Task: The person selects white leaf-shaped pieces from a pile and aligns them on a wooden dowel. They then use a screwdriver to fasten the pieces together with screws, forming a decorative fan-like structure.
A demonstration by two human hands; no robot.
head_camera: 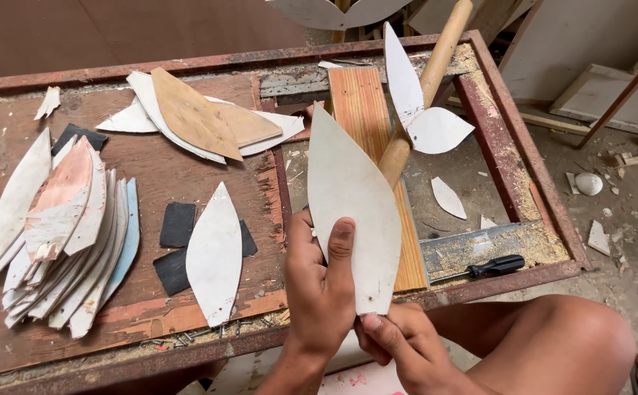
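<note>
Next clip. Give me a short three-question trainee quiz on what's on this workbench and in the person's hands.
1. True or false: both hands grip the same white leaf-shaped panel.
2. Which tool lies at the table's near right edge? A) hammer B) black-handled screwdriver C) pliers
3. Fill in: the single white leaf piece on the table lies on top of black ____ pieces.

Key
1. True: the left hand wraps its lower edge, and the right hand pinches its bottom tip.
2. B
3. Square
</note>
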